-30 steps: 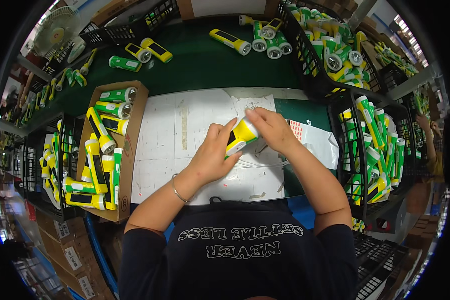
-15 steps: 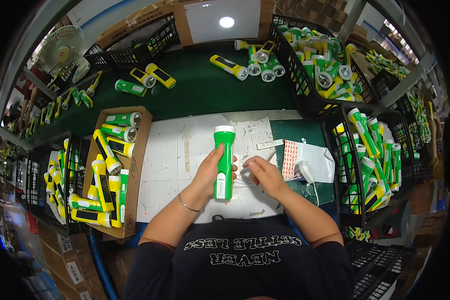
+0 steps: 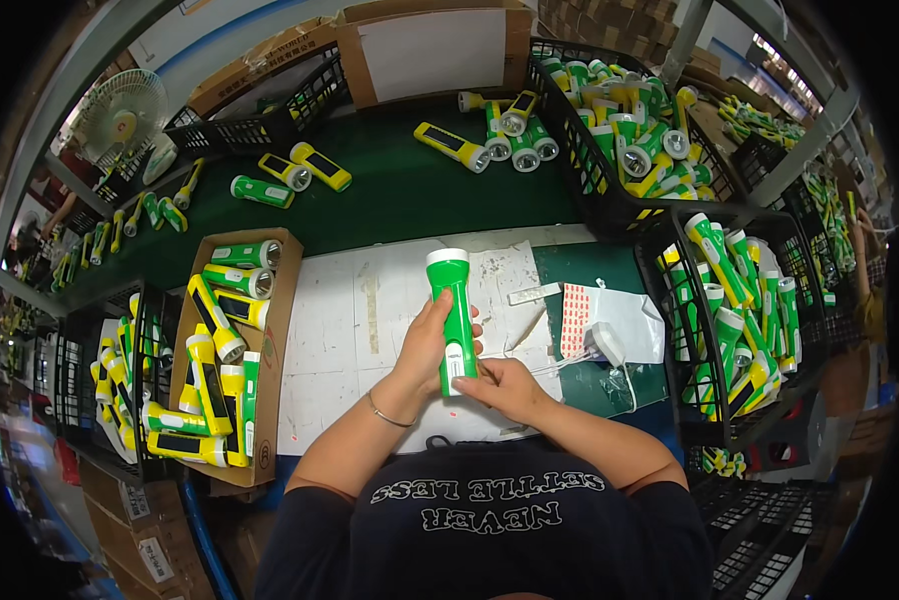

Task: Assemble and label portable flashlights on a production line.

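Observation:
A green flashlight [image 3: 454, 315] with a white head points away from me, over the middle of the white work sheet. My left hand [image 3: 424, 348] is wrapped round its barrel, thumb along the upper side. At the tail end, the thumb and fingers of my right hand [image 3: 511, 390] grip the flashlight's lower right edge; part of those fingers is hidden. A white panel [image 3: 432, 50] on a cardboard box faces me at the back, with no bright spot on it.
A cardboard tray [image 3: 288, 290] of green and yellow flashlights stands at left. Black crates [image 3: 595, 205] full of them line the right. Several flashlights lie on the green bench [image 3: 370, 200]. A white plug-like device with cable [image 3: 608, 343] rests right of the sheet [image 3: 340, 330].
My right hand has moved left and down onto the flashlight's tail. The bright round spot on the white panel has gone. The flashlight's tail has shifted slightly right.

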`<state>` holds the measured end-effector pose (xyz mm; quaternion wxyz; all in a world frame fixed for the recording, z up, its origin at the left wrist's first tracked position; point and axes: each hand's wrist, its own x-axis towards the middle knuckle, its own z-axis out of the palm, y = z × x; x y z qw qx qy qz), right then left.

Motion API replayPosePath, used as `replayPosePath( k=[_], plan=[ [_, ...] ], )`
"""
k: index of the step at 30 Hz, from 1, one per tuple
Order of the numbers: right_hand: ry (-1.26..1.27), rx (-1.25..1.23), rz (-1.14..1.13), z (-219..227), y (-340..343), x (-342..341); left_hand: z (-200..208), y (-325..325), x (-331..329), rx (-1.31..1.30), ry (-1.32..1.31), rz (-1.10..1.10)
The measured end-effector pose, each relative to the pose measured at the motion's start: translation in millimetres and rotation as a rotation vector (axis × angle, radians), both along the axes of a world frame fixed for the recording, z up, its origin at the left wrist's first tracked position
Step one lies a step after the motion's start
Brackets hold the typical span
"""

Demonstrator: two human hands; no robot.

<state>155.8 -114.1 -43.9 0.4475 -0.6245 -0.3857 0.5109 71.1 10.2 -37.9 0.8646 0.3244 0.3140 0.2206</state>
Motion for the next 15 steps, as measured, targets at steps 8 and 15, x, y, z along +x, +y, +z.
replayPosePath(
  k=[8, 15],
  plan=[
    [-0.091, 0.045, -0.041, 1.5, -0.7, 2.5, -5.1, -4.3, 9.4, 0.069, 0.018, -0.033],
    [-0.421, 0.138, -0.094, 27.4, -20.1, 28.8, 12.3, -12.1, 16.8, 0.048, -0.266, -0.173]
  ],
)
